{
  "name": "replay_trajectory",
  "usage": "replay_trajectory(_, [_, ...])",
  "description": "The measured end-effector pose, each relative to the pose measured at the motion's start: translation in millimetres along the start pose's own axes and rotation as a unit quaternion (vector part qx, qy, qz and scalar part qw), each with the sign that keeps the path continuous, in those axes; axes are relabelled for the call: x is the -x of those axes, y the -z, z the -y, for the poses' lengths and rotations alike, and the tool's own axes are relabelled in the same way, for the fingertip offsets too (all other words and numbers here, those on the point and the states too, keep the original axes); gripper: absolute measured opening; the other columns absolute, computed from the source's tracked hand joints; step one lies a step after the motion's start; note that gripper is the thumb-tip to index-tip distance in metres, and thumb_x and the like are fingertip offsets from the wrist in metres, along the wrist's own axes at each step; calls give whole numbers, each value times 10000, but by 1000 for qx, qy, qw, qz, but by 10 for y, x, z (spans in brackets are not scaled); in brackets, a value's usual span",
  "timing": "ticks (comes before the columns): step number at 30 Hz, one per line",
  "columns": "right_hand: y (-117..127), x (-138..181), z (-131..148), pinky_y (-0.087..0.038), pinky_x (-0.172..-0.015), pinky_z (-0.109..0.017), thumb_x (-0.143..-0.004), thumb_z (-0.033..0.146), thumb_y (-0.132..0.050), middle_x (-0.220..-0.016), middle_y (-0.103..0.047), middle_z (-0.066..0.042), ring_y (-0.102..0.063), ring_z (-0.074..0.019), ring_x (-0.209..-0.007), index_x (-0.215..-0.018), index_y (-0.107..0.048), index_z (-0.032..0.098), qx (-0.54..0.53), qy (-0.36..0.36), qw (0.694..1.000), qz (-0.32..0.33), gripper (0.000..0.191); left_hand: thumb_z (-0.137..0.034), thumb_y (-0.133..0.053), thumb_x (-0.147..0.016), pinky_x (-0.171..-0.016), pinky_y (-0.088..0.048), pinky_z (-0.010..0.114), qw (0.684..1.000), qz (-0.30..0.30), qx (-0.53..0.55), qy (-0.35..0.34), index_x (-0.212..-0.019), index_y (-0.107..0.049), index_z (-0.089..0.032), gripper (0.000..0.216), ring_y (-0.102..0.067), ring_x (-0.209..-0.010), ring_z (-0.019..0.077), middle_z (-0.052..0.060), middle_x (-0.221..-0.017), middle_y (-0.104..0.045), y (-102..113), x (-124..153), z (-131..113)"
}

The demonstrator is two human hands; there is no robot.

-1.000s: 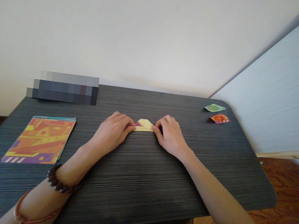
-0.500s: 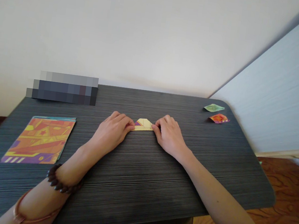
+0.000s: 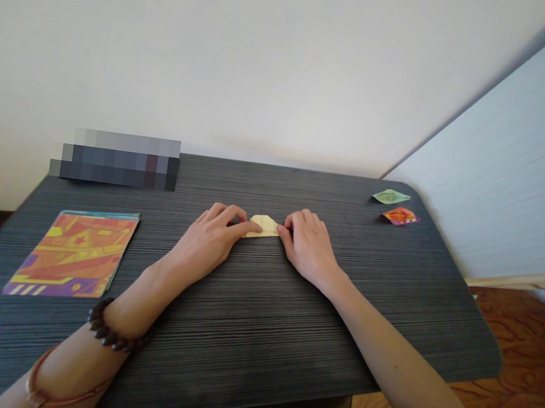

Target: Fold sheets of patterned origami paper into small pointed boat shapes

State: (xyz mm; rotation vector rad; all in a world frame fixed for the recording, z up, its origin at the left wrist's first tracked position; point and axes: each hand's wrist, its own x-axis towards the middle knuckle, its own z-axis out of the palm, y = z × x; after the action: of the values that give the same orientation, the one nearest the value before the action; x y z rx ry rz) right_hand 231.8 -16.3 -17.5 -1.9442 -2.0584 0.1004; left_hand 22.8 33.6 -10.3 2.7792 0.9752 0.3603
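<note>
A small pale-yellow piece of folded origami paper (image 3: 264,224) lies on the dark table between my two hands. My left hand (image 3: 212,236) is at its left end, the thumb stretched over the lower strip and the index finger bent at the far side. The right end is pinched between the thumb and fingers of my right hand (image 3: 310,244). Both ends of the paper are partly hidden by my fingers. A dark bead bracelet (image 3: 115,330) and a thin reddish-brown band (image 3: 42,371) are on my left forearm.
A stack of patterned orange and purple paper squares (image 3: 75,255) lies on the table (image 3: 245,334) at the left. At the far right sit a green folded paper piece (image 3: 391,197) and an orange-red one (image 3: 401,215). A pixelated dark object (image 3: 119,167) stands at the back left.
My left thumb has slid rightward along the paper's lower strip and now covers the purple patch. My right hand keeps its pinch and has hardly moved.
</note>
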Motion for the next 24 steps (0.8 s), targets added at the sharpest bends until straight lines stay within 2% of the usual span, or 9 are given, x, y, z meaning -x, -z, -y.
replay_trajectory(10, [6,-5,9,-359,-724,-322,-907,310,-447,-892,-563,-59,-498,-199,-829,-896,-521,185,-15,1,1000,-4,146,-102,-406,-884,-907,-385,403,1000,0,11,-25,-1218,-528,-292,404,-405,-1083,244,47,-1189,-543,29,-15,-8])
replay_trajectory(16, [-13,-3,11,-357,-736,-329,-909,316,-439,-894,-564,-60,-497,-208,-843,-886,-534,188,-11,1,1000,-3,161,-127,-385,-904,-865,-393,374,999,-5,25,-20,-1184,-541,-240,340,-458,-1036,229,57,-1055,-600,16,-15,-7])
replay_trajectory(24, [-13,3,19,-355,-739,-330,-905,336,-441,-897,-563,-65,-500,-208,-848,-881,-539,185,-9,1,1000,-8,181,-317,-403,-935,-849,-392,367,998,-51,35,33,-1019,-602,-204,244,-490,-980,225,53,-958,-622,-23,-63,-106])
